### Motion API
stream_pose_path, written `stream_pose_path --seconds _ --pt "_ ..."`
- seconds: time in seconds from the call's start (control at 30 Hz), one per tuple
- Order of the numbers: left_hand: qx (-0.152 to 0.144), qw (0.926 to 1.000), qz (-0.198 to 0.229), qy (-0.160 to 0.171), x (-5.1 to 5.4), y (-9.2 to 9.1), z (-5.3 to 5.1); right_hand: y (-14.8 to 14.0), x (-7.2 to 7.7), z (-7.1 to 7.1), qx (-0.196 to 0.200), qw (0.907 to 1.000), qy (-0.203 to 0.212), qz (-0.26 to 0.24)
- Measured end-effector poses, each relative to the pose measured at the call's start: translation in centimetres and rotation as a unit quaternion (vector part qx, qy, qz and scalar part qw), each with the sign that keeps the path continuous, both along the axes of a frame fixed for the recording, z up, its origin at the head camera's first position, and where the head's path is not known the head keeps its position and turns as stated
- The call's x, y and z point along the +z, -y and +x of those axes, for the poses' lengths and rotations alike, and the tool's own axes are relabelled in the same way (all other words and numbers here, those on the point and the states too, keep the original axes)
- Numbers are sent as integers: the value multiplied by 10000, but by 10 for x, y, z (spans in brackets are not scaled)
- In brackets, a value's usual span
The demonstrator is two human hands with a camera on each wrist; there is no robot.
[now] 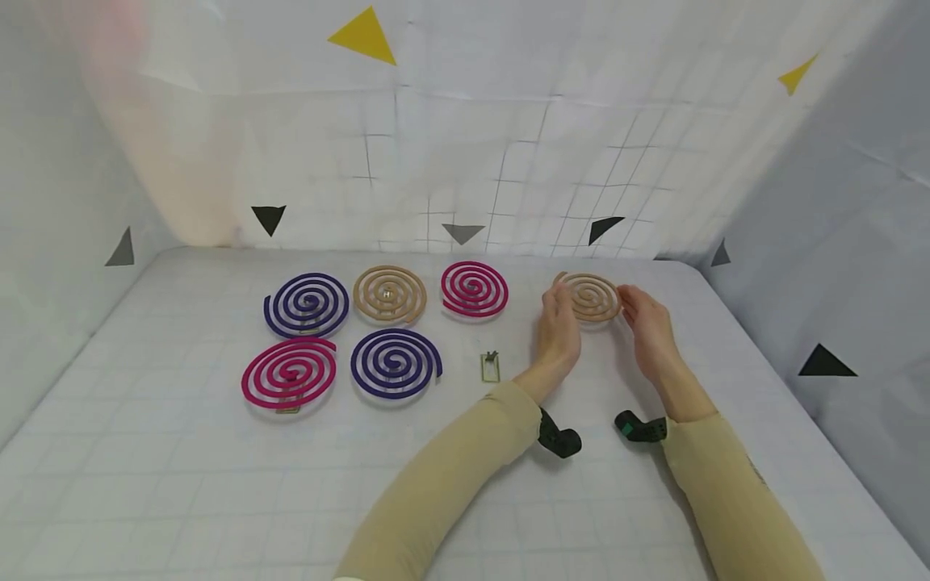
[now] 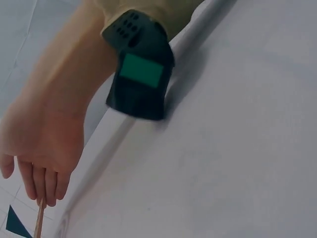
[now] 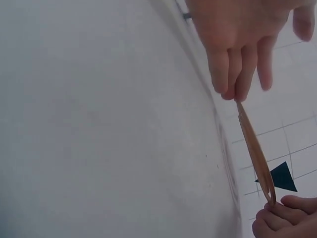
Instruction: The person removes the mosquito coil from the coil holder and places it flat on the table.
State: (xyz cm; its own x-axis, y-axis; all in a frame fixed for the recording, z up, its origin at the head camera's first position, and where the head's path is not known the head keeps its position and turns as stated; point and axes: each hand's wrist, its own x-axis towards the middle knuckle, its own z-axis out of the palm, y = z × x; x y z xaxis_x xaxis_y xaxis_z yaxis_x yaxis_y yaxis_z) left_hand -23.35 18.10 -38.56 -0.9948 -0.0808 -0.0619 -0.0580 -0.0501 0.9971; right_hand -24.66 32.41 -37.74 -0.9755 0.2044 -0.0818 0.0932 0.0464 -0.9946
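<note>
At the far right of the table, a tan mosquito coil (image 1: 594,297) lies between my two hands, raised a little above the surface. My left hand (image 1: 559,327) touches its left edge with straight fingertips; my right hand (image 1: 650,327) touches the opposite edge. Seen edge-on in the right wrist view, the coil (image 3: 255,148) spans from the left hand (image 3: 237,29) to the right hand (image 3: 285,220). In the left wrist view the right hand (image 2: 44,134) has extended fingers against the coil (image 2: 39,218), thumb apart. The left hand is out of that view.
To the left are two dark blue coils (image 1: 310,300) (image 1: 393,363), two pink coils (image 1: 475,284) (image 1: 291,373) and another tan coil (image 1: 388,294). A small metal coil stand (image 1: 490,368) sits left of my left forearm. White walls surround the white table (image 1: 508,484).
</note>
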Motion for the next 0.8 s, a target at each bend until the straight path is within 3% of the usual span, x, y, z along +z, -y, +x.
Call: stream_pose_path --seconds 0.23,0.5,0.63,0.8 --pt "99 9999 41 -28 -3 -5 -12 -1 1 -23 49 9973 399 613" --pt "315 9995 29 -41 0 -5 -27 -1 -4 -37 -180 9975 619 301" --pt "193 9998 -32 21 -1 -4 -30 -3 -7 -40 -127 9973 677 239" --pt "-104 9993 -106 342 -3 -2 -34 -2 -10 -41 -185 9969 744 200"
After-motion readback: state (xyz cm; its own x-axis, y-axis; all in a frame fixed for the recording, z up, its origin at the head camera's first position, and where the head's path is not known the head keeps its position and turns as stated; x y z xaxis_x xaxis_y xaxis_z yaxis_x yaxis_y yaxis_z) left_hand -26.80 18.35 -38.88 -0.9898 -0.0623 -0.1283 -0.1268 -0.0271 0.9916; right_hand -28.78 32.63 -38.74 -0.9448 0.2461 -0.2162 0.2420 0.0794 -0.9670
